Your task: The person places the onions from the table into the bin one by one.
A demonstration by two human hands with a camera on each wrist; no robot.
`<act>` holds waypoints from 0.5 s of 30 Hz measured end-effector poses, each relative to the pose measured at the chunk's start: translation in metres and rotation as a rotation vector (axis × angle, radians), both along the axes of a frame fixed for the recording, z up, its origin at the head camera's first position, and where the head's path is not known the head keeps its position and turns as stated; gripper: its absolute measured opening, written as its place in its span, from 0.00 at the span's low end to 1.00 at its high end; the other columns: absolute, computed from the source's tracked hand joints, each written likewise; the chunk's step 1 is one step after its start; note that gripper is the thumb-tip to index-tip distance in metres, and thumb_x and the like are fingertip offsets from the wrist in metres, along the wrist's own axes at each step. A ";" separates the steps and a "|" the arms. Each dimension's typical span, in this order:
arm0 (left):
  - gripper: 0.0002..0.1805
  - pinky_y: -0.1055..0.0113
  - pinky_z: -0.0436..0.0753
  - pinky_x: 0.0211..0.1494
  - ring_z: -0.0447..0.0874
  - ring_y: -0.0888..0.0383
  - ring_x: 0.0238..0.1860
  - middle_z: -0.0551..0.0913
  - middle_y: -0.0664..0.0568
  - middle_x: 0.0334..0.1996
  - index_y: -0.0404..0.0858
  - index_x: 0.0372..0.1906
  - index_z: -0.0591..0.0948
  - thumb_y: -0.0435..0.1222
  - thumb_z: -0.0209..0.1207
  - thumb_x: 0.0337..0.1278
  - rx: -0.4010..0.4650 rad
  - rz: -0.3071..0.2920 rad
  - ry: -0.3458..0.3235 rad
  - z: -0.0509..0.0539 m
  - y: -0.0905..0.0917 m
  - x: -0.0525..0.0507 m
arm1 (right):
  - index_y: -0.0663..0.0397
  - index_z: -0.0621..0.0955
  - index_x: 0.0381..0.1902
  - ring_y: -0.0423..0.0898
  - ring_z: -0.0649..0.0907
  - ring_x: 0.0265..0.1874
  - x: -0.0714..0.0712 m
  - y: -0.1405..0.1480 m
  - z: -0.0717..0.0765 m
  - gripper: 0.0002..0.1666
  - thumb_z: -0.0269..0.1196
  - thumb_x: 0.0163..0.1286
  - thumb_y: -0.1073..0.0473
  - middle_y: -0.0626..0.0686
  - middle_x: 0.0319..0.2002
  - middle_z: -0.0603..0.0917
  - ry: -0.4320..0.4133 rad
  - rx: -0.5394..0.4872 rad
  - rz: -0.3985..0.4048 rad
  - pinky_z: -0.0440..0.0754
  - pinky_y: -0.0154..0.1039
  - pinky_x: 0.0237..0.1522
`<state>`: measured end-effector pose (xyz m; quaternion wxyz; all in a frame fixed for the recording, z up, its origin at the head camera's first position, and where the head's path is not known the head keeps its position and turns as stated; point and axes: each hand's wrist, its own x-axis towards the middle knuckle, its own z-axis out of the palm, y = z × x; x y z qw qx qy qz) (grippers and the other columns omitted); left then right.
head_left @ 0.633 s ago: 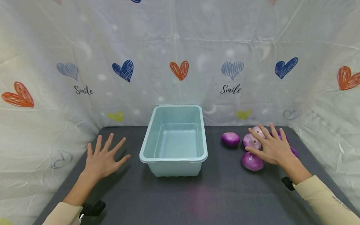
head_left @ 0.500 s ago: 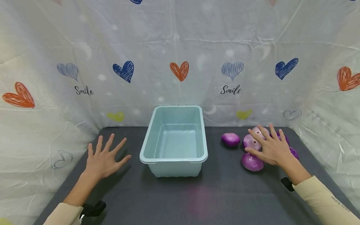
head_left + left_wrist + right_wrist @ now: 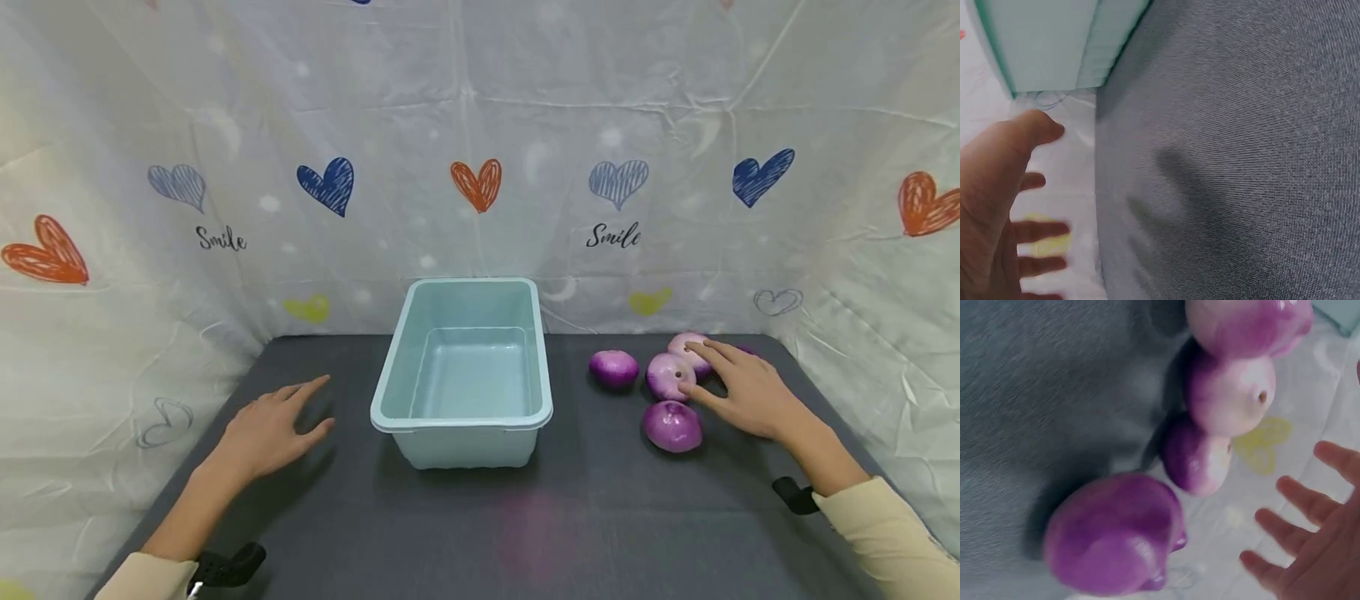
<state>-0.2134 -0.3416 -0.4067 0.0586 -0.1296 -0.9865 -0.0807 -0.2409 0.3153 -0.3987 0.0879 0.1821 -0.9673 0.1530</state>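
One pale-blue plastic bin stands mid-frame in the head view, cut off in the left wrist view; the left hand and right hand hold nothing, fingers loosely extended. Four red onions show plainly right of centre; the right wrist view reveals a bulky purple one, lower left, mostly hand-hidden from the head.

Looking straight into a pale, creased sheet now, hung across the back and down both sides. Spotting orange hearts, blue hearts, pale striped hearts, yellow hearts low down, and black "Smile" lettering printed twice. Dropping to a dark grey table, woven-looking up close, with a faint pink glow towards the front. Picking up yellowish light at upper left.
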 end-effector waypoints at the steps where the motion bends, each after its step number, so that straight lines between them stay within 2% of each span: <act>1: 0.37 0.34 0.75 0.48 0.77 0.30 0.56 0.75 0.31 0.62 0.40 0.76 0.66 0.51 0.62 0.69 0.060 -0.039 0.000 0.001 -0.001 0.000 | 0.59 0.68 0.74 0.72 0.65 0.66 0.000 0.005 0.000 0.42 0.63 0.73 0.39 0.70 0.68 0.68 0.010 -0.052 0.011 0.58 0.74 0.60; 3: 0.34 0.42 0.81 0.41 0.84 0.36 0.49 0.81 0.34 0.56 0.36 0.74 0.67 0.43 0.64 0.70 0.198 -0.120 -0.009 0.003 -0.004 0.002 | 0.63 0.71 0.70 0.72 0.70 0.63 -0.001 0.015 -0.002 0.38 0.66 0.73 0.46 0.71 0.65 0.72 0.028 -0.159 0.027 0.65 0.72 0.56; 5: 0.32 0.49 0.83 0.43 0.86 0.43 0.48 0.84 0.37 0.53 0.36 0.74 0.67 0.37 0.64 0.70 0.343 -0.189 -0.032 0.005 -0.004 0.003 | 0.65 0.73 0.68 0.72 0.75 0.58 0.000 0.026 -0.004 0.34 0.67 0.73 0.50 0.70 0.62 0.75 0.023 -0.264 0.025 0.70 0.68 0.54; 7: 0.31 0.55 0.83 0.45 0.87 0.47 0.48 0.84 0.38 0.53 0.35 0.75 0.65 0.34 0.62 0.72 0.483 -0.235 -0.058 0.006 -0.003 0.003 | 0.65 0.75 0.65 0.69 0.80 0.54 0.000 0.036 -0.006 0.30 0.68 0.72 0.53 0.69 0.59 0.78 0.021 -0.339 0.022 0.78 0.58 0.52; 9: 0.32 0.61 0.83 0.45 0.87 0.51 0.48 0.83 0.38 0.54 0.37 0.77 0.63 0.33 0.59 0.74 0.621 -0.245 -0.103 0.009 0.001 0.003 | 0.65 0.76 0.64 0.61 0.84 0.51 0.002 0.046 -0.010 0.27 0.68 0.72 0.57 0.67 0.58 0.80 0.019 -0.404 0.022 0.81 0.43 0.50; 12: 0.34 0.62 0.83 0.47 0.85 0.53 0.51 0.80 0.34 0.58 0.41 0.80 0.57 0.33 0.56 0.76 0.819 -0.250 -0.186 0.013 0.008 -0.001 | 0.65 0.78 0.62 0.42 0.83 0.50 0.005 0.060 -0.016 0.25 0.68 0.71 0.61 0.59 0.57 0.81 0.015 -0.489 0.015 0.76 0.25 0.47; 15: 0.36 0.60 0.83 0.50 0.83 0.54 0.53 0.76 0.33 0.61 0.48 0.82 0.54 0.33 0.55 0.77 0.935 -0.249 -0.236 0.016 0.017 -0.004 | 0.67 0.76 0.64 0.30 0.79 0.51 0.010 0.072 -0.021 0.26 0.68 0.71 0.63 0.51 0.57 0.80 0.007 -0.550 0.022 0.72 0.21 0.48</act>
